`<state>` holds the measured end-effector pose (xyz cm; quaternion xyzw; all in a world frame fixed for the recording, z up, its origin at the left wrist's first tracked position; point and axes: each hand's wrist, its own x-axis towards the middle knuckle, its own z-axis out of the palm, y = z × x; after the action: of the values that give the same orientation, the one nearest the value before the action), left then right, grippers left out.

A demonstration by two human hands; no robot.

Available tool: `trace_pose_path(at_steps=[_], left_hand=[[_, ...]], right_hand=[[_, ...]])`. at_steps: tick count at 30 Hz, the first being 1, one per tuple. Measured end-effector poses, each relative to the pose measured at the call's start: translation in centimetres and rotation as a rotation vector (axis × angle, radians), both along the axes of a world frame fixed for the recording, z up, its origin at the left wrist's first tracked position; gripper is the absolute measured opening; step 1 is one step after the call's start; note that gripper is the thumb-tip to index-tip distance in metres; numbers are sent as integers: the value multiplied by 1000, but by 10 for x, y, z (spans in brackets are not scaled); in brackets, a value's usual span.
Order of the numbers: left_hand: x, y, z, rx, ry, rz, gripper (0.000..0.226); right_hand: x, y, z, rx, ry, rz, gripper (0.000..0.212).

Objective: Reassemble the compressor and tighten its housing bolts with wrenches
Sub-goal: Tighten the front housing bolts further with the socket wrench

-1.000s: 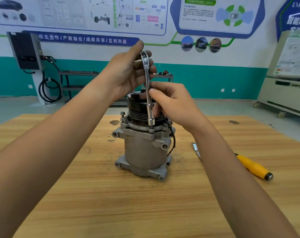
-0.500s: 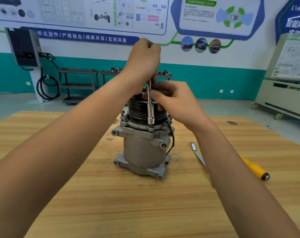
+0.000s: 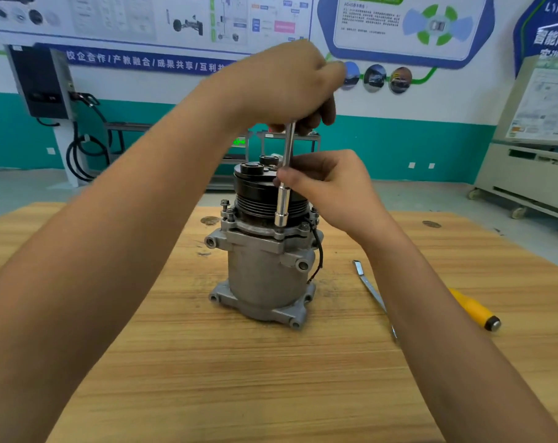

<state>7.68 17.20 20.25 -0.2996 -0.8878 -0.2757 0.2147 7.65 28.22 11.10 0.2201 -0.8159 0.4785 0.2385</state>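
A grey metal compressor (image 3: pixel 265 270) stands upright in the middle of the wooden table (image 3: pixel 207 378), with a black grooved pulley (image 3: pixel 255 193) on top. A chrome socket wrench (image 3: pixel 284 193) stands vertically, its socket end on a housing bolt (image 3: pixel 279 233) at the front of the flange. My left hand (image 3: pixel 287 84) grips the wrench's upper end from above and hides it. My right hand (image 3: pixel 329 183) pinches the shaft at mid height, beside the pulley. Other bolts (image 3: pixel 225 207) stick up from the flange's left side.
A yellow-handled screwdriver (image 3: pixel 472 310) lies on the table to the right of the compressor, its blade (image 3: pixel 367 286) pointing toward it and partly under my right forearm. A wheeled cabinet (image 3: pixel 527 174) stands beyond the table's right side. A black wire (image 3: pixel 317 254) hangs down the compressor's right side.
My left hand has closed over the top of the wrench and turned round it. The socket stays on the same bolt and my right hand still steadies the shaft.
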Motion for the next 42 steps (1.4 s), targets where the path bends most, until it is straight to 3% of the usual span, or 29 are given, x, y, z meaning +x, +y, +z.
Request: trace_pose_path(at_steps=[2,4,6,7,11,13,15,17,19,21,24,27,28,31,33,35,37,39,42], left_hand=[[1,12,-7,84,124,65,39],[0,21,-20,459,100,-43,38],[-4,18,-26,804,-28,-226,44],[-6,14,-26,888,-116,-329,46],[-15,-1,-24,958,-503,-712,59],[-21,-6,-24,927,-617,-752,57],[-23,-11,-22,819,-622,-638,49],[-24,-18,-17,631,-464,-355,40],[-21,-26,-12,375,-182,-19,35],[-20,-30,-7,192,23,162,38],[-17,-23,-7,181,22,171,36],[-13,-14,-13,266,-96,22,11],[-11,-13,-15,296,-130,-56,6],[-7,-18,-15,292,-199,-196,20],[-4,-16,-9,81,-73,-100,30],[0,-12,-4,-234,183,113,34],[6,-5,-1,-390,379,257,31],[12,1,-3,-411,472,287,33],[7,-1,-11,-131,452,252,36]], right_hand=[[0,-2,-2,-17,45,-48,16],[1,-5,-4,-30,84,-79,13],[1,-8,-4,-8,103,-94,10],[1,-10,-4,14,101,-97,15],[1,-12,-4,26,14,-7,19],[1,-8,-4,30,31,-10,19],[0,-4,-4,19,43,-19,15],[-1,-3,-5,-30,45,-22,16],[-2,-5,-6,-64,81,-51,19],[-4,-9,-6,-25,140,-117,12],[-2,-15,-2,43,157,-191,9],[-1,-18,2,173,181,-213,12],[-1,-16,2,163,170,-168,11],[0,-12,4,8,83,-2,21],[-1,-11,4,-15,112,-21,24],[-2,-14,4,-48,150,-71,17],[-5,-17,4,-91,176,-142,8],[-6,-19,3,-91,201,-222,12],[-4,-24,3,-40,266,-207,17]])
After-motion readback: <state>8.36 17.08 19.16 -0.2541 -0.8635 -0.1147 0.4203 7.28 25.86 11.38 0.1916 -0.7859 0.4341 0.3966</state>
